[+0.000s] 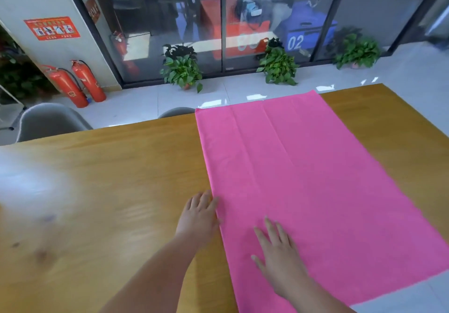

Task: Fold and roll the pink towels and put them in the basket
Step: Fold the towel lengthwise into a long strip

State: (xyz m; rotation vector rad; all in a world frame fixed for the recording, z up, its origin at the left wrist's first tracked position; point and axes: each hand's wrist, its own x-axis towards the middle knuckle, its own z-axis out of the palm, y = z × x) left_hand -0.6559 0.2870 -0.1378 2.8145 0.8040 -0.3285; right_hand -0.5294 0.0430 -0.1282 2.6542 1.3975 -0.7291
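Right grip (279, 256) released: palm flat on the towel (315, 179), fingers spread, lower middle of frame. Left grip (198, 215) sits just beside it on the table (109, 191), touching the towel's left edge. Its fingers are slightly bent, and we cannot tell whether they pinch the hem. Both forearms reach up from the bottom edge. The towel lies spread flat, centre-right. We judge this as flattening ahead of the first fold. The next move calls for lifting that left edge and carrying it across evenly. No basket in view.
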